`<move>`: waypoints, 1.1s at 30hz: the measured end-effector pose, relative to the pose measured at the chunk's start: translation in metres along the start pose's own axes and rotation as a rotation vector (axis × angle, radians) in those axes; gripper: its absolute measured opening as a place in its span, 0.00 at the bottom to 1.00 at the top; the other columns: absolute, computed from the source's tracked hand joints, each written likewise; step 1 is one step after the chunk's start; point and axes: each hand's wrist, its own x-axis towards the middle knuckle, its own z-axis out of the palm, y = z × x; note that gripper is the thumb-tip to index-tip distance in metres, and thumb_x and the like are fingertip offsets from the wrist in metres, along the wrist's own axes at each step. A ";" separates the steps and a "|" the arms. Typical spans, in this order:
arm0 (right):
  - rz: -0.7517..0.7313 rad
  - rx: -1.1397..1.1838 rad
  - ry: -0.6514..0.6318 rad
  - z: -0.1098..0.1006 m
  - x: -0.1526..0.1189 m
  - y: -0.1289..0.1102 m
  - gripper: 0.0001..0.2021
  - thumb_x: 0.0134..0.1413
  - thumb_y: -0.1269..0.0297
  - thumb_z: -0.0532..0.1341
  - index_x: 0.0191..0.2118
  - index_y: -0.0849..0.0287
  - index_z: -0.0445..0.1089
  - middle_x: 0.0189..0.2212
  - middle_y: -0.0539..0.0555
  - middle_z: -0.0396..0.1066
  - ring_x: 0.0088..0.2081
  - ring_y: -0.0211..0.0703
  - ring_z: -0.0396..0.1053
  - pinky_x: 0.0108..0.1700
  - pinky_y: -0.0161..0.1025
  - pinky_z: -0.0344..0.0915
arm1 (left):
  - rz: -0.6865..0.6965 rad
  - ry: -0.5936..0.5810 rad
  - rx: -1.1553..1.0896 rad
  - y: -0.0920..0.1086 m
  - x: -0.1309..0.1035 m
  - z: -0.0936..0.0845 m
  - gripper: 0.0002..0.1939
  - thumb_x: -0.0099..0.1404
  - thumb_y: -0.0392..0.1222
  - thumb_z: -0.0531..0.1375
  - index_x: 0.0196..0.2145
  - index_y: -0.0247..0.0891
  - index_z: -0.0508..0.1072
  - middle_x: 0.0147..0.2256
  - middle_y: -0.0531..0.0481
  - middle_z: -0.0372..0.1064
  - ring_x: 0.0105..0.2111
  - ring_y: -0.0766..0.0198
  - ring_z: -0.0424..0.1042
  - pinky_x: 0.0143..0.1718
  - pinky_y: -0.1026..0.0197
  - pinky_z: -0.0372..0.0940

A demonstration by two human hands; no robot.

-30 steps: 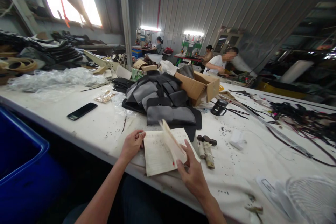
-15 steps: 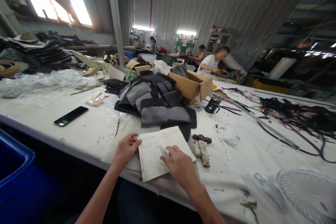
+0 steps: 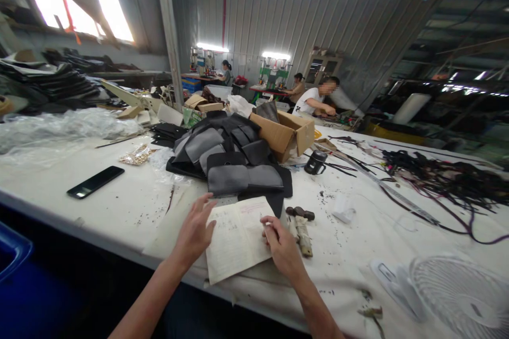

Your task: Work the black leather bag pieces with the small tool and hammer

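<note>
Grey metal wall point(image 3: 270, 5) is rising at the back, and a long white bench point(image 3: 342, 254) is filling the room in front of it. Near the bench's far edge, a person in a white shirt point(image 3: 304, 103) is leaning over some work.

Close to the middle of the near edge, a thin book point(image 3: 230, 249) is lying open, showing writing on its pages. The left hand point(image 3: 194, 230) is reaching over the book's left edge with its fingers spread apart. The right hand point(image 3: 281, 243) is bending its fingers over the right page, close to that page's outer edge; I cannot tell if it is pinching the paper.

Two hammers point(image 3: 303, 235) are lying just right of the book. Behind the book, a heap of black and grey pieces point(image 3: 226, 177) is sitting in front of an open box point(image 3: 274, 137). A phone point(image 3: 95, 182) is resting to the left, nearer the near edge than the clear plastic point(image 3: 71, 130). To the right, a white fan point(image 3: 457, 286) is lying by the near edge, and dark straps point(image 3: 437, 180) are spreading out farther back. A black mug point(image 3: 316, 162) is standing near the box.
</note>
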 end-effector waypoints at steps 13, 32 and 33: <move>-0.091 0.063 0.133 -0.032 0.044 0.002 0.22 0.71 0.40 0.63 0.48 0.57 0.74 0.27 0.51 0.76 0.30 0.48 0.74 0.39 0.43 0.70 | 0.279 -0.582 0.037 0.077 -0.024 0.050 0.50 0.55 0.62 0.78 0.69 0.43 0.69 0.67 0.33 0.69 0.66 0.34 0.68 0.72 0.32 0.52; -0.183 -0.037 -0.065 0.012 0.042 0.002 0.12 0.67 0.52 0.64 0.36 0.55 0.76 0.27 0.48 0.76 0.28 0.43 0.71 0.33 0.38 0.64 | 0.108 -0.477 0.015 0.077 -0.049 0.061 0.42 0.64 0.57 0.73 0.71 0.46 0.67 0.72 0.39 0.62 0.72 0.38 0.59 0.75 0.38 0.54; -0.191 -0.048 -0.053 0.014 0.042 0.003 0.13 0.67 0.52 0.64 0.35 0.55 0.75 0.26 0.48 0.75 0.28 0.43 0.70 0.32 0.38 0.64 | 0.107 -0.489 0.020 0.076 -0.049 0.061 0.44 0.64 0.58 0.73 0.72 0.45 0.66 0.74 0.38 0.60 0.74 0.38 0.57 0.76 0.38 0.53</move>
